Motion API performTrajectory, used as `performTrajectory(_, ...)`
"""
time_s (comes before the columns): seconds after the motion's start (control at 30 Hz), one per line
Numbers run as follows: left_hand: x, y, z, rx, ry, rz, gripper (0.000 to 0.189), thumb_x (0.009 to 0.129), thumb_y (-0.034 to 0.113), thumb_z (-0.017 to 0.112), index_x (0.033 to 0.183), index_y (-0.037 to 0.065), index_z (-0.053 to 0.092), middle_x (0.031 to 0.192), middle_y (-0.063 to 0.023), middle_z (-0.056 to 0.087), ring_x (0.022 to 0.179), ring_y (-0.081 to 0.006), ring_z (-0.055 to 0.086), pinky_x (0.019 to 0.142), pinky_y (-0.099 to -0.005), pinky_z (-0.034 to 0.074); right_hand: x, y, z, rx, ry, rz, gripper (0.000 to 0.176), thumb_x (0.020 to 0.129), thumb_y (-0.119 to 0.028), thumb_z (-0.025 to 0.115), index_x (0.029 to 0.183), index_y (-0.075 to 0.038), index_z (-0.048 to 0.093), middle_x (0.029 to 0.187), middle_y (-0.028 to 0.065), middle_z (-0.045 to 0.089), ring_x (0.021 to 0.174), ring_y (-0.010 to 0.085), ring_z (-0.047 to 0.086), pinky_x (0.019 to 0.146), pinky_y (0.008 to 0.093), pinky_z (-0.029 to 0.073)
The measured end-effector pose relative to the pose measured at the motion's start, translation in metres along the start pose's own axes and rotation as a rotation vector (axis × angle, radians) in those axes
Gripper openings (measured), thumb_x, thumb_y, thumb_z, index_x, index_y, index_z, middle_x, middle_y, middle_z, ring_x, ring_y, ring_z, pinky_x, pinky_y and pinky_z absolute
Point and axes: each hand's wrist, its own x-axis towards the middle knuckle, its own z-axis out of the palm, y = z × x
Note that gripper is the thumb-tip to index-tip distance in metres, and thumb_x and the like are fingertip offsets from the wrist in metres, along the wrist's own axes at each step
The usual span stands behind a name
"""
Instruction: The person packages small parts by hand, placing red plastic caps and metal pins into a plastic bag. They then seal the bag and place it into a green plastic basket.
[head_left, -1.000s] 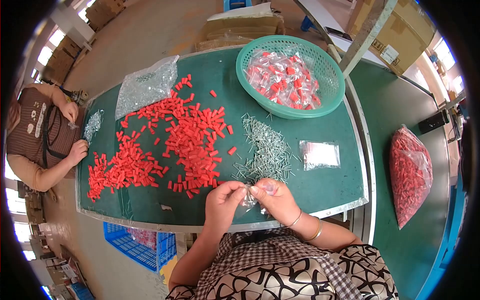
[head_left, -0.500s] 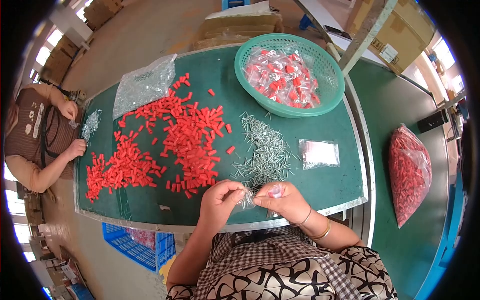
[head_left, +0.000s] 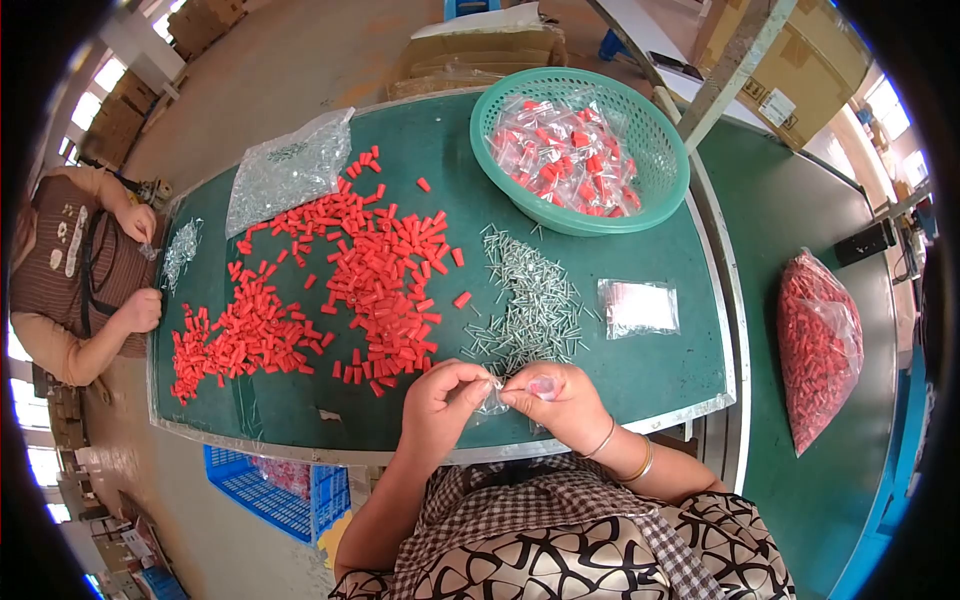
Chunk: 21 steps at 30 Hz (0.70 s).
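Both hands meet at the front edge of the green table, pinching a small clear plastic bag (head_left: 492, 404) between thumbs and fingers. My left hand (head_left: 440, 405) is closed on its left side. My right hand (head_left: 562, 402) closes on its right side, and a clear, pinkish piece of plastic (head_left: 545, 387) shows against its fingers. What the bag holds cannot be made out. Just beyond my fingers lies a pile of metal screws (head_left: 530, 310). Red plastic caps (head_left: 385, 290) are heaped to the left of the screws.
A green basket (head_left: 655, 165) of filled bags stands at the back right. A flat stack of clear bags (head_left: 638, 307) lies on the right, a large plastic bag (head_left: 290, 170) at the back left. A co-worker (head_left: 85, 270) handles small items at the left edge. A blue crate (head_left: 265, 500) sits below.
My right hand has shifted slightly left and up against the bag, still pinching it. The co-worker's lower hand has pulled back a little from the table.
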Motion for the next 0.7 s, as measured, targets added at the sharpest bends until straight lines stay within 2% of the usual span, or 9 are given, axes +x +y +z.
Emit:
performTrajectory(0.03, 0.0, 0.0, 0.002, -0.008, 0.021, 0.011, 0.008, 0.081, -0.001, 0.064, 0.089, 0.0, 0.063, 0.085, -0.0044, 0.06, 0.075, -0.0112, 0.056, 0.067, -0.024, 0.044, -0.001, -0.003, 0.001, -0.052, 0.044, -0.046, 0.004, 0.079, -0.004, 0.07, 0.081, -0.002, 0.068, 0.076, 0.0036, 0.063, 0.069, 0.0103, 0.057, 0.063, 0.0242, 0.046)
performTrajectory(0.13, 0.004, 0.015, 0.007, 0.565, 0.354, 0.452, 0.018, 0.073, 0.004, 0.072, 0.088, 0.003, 0.063, 0.084, -0.0058, 0.062, 0.078, -0.0212, 0.058, 0.07, -0.0319, 0.045, 0.0, -0.003, 0.003, -0.149, 0.155, -0.199, 0.004, 0.074, -0.002, 0.071, 0.078, -0.002, 0.068, 0.072, 0.0059, 0.062, 0.066, 0.014, 0.058, 0.061, 0.0259, 0.046)
performTrajectory(0.23, -0.01, 0.02, 0.013, 0.629, 0.304, 0.492, 0.025, 0.065, -0.001, 0.073, 0.086, 0.004, 0.062, 0.086, -0.009, 0.06, 0.082, -0.0267, 0.058, 0.073, -0.0347, 0.046, 0.001, -0.002, 0.004, -0.222, 0.217, -0.266, 0.007, 0.071, -0.001, 0.071, 0.077, -0.003, 0.068, 0.069, 0.0074, 0.061, 0.063, 0.0174, 0.059, 0.059, 0.0275, 0.046)
performTrajectory(0.27, -0.013, 0.017, 0.017, 0.589, 0.256, 0.436, 0.019, 0.072, 0.0, 0.072, 0.088, 0.002, 0.062, 0.084, -0.0065, 0.061, 0.079, -0.0202, 0.059, 0.071, -0.0304, 0.047, 0.001, -0.002, 0.005, -0.247, 0.228, -0.274, 0.008, 0.071, -0.001, 0.072, 0.077, -0.003, 0.068, 0.069, 0.0077, 0.061, 0.062, 0.0184, 0.059, 0.058, 0.028, 0.046)
performTrajectory(0.37, -0.019, 0.001, 0.028, 0.151, 0.217, 0.043, 0.011, 0.081, 0.002, 0.067, 0.09, -0.001, 0.061, 0.082, -0.0035, 0.062, 0.076, -0.0123, 0.058, 0.07, -0.0245, 0.046, 0.001, 0.004, 0.01, -0.305, 0.242, -0.4, 0.011, 0.069, 0.0, 0.073, 0.078, -0.004, 0.068, 0.068, 0.008, 0.061, 0.06, 0.0192, 0.059, 0.055, 0.0286, 0.046)
performTrajectory(0.4, -0.02, -0.01, 0.027, 0.06, 0.206, -0.042, 0.008, 0.088, 0.003, 0.06, 0.093, -0.003, 0.061, 0.083, -0.0028, 0.063, 0.075, -0.0075, 0.057, 0.069, -0.021, 0.046, 0.001, 0.005, 0.009, -0.305, 0.236, -0.422, 0.011, 0.068, 0.0, 0.073, 0.078, -0.004, 0.067, 0.068, 0.0081, 0.061, 0.059, 0.0195, 0.059, 0.054, 0.0287, 0.046)
performTrajectory(0.5, -0.02, -0.012, 0.024, -0.132, 0.156, -0.135, 0.008, 0.089, 0.001, 0.058, 0.095, -0.004, 0.06, 0.085, -0.0044, 0.063, 0.076, -0.0089, 0.058, 0.07, -0.0222, 0.047, 0.003, 0.006, 0.009, -0.317, 0.227, -0.48, 0.013, 0.067, 0.001, 0.073, 0.077, -0.005, 0.066, 0.068, 0.0084, 0.061, 0.057, 0.0204, 0.059, 0.052, 0.0289, 0.046)
performTrajectory(0.6, -0.018, -0.008, 0.028, -0.233, 0.197, -0.143, 0.009, 0.089, 0.001, 0.058, 0.096, -0.004, 0.06, 0.085, -0.0055, 0.064, 0.075, -0.0101, 0.06, 0.07, -0.0235, 0.048, 0.004, 0.007, 0.01, -0.353, 0.231, -0.516, 0.013, 0.067, 0.001, 0.073, 0.075, -0.005, 0.064, 0.067, 0.0086, 0.06, 0.057, 0.022, 0.059, 0.051, 0.0298, 0.046)
performTrajectory(0.7, -0.017, -0.003, 0.028, -0.234, 0.204, -0.177, 0.008, 0.089, 0.0, 0.057, 0.095, -0.005, 0.06, 0.085, -0.0057, 0.064, 0.075, -0.0106, 0.061, 0.07, -0.0232, 0.049, 0.003, 0.006, 0.01, -0.411, 0.232, -0.54, 0.013, 0.067, 0.0, 0.073, 0.073, -0.005, 0.063, 0.066, 0.0089, 0.059, 0.057, 0.0238, 0.06, 0.051, 0.0315, 0.047)
